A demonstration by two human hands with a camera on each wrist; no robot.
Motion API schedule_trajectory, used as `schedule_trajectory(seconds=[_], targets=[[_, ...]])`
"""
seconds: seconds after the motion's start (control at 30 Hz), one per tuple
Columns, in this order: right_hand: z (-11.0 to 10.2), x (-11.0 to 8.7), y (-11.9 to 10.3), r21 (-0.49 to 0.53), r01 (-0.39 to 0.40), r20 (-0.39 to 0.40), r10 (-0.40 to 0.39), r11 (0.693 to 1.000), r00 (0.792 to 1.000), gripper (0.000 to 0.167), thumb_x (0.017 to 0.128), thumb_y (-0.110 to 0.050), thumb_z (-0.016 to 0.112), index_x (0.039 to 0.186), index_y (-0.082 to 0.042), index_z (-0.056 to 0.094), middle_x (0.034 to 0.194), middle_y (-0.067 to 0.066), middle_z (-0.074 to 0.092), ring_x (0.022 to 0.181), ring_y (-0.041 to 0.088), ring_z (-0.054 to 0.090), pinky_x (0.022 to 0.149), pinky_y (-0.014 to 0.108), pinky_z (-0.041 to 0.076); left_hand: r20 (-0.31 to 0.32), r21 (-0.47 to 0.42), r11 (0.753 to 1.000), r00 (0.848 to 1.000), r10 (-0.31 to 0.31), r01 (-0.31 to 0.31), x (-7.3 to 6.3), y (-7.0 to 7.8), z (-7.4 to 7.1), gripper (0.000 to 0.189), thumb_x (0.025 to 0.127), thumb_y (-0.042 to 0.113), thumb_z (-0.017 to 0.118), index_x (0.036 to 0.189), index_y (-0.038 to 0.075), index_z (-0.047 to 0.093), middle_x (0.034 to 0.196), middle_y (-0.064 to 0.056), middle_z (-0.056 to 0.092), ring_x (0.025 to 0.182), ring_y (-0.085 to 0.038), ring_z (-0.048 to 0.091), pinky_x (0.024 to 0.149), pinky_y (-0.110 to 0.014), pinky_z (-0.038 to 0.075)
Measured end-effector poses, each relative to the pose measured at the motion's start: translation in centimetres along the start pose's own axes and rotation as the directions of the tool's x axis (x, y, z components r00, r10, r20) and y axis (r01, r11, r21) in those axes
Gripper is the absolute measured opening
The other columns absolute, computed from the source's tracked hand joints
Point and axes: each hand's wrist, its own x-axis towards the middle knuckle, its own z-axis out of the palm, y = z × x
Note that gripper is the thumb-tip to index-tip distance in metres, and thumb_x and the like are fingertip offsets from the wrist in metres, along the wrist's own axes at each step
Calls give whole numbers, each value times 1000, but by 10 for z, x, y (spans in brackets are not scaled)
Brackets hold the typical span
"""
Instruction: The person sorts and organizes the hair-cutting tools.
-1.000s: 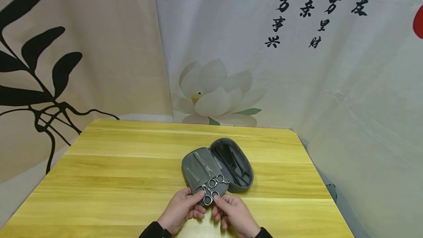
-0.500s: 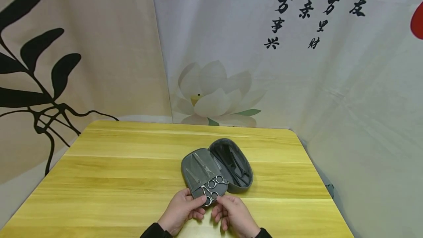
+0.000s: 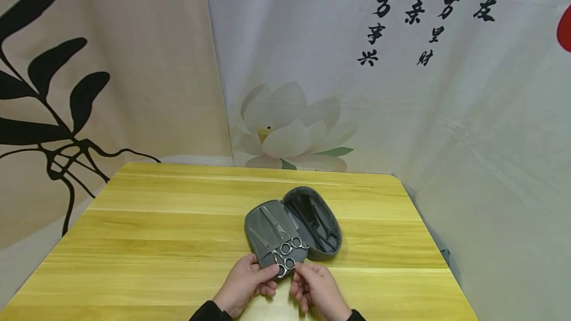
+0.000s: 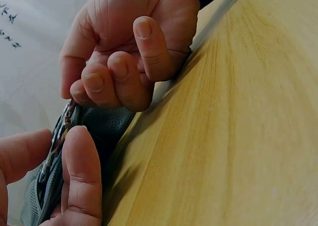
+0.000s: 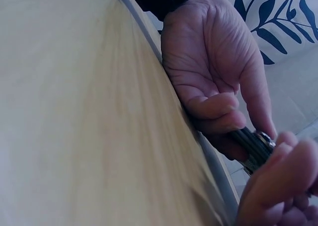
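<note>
A grey zip case [image 3: 337, 241] lies unfolded on the table. Its left half has a see-through pocket [image 3: 263, 217] with two silver hair scissors [image 3: 286, 253] tucked in, their finger rings sticking out at the bottom. Black-handled scissors [image 3: 329, 236] and another long black item [image 3: 305, 209] lie in the right half. My left hand [image 3: 243, 276] grips the case's near left edge, thumb beside the lowest ring, fingers underneath. My right hand [image 3: 318, 286] pinches the near right edge just beside the rings, its other fingers curled, as the left wrist view also shows.
The yellow wooden table [image 3: 156, 237] stretches around the case on all sides. Behind it hangs a pale cloth backdrop [image 3: 468, 113] with printed flowers, leaves and black characters. Dark sleeves [image 3: 209, 311] cover both wrists.
My right hand's fingertips have slid slightly right along the near edge, away from the lowest ring. My left thumb has shifted a little to the right; the case stays almost in place.
</note>
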Motion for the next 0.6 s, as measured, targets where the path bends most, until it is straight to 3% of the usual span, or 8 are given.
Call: schedule_trajectory(seconds=[0.13,0.27,0.37,0.6], targets=[[-1,0,2,-16,18,33,-17,1000,999,36,111,-34,55,92,-5,64,72,-3,67,54,6,56,42,19,49,1,5,1000,1000,11,-11,0,-1,0,44,100,11,75,127,-7,45,86,-4,74,67,-11,70,63,-26,63],[-1,1,4,-49,41,72,-38,998,997,55,112,-39,55,105,15,60,75,-4,68,58,6,58,44,19,49,-8,12,1000,1000,22,-22,1,-3,1,43,99,10,75,126,-7,46,85,-3,74,66,-11,70,62,-26,63],[-2,1,4,-64,55,86,-49,996,995,63,112,-40,55,114,22,55,76,-4,68,59,6,58,45,19,49,-15,15,1000,1000,24,-24,1,-3,1,42,99,9,75,125,-7,47,85,-2,74,66,-10,70,62,-25,63],[-3,1,5,-58,42,74,-38,997,997,58,112,-43,53,108,15,61,77,-3,68,60,7,59,44,20,50,-20,21,999,999,31,-31,1,-2,3,40,100,10,73,124,-8,46,84,-2,74,66,-10,70,61,-25,62]])
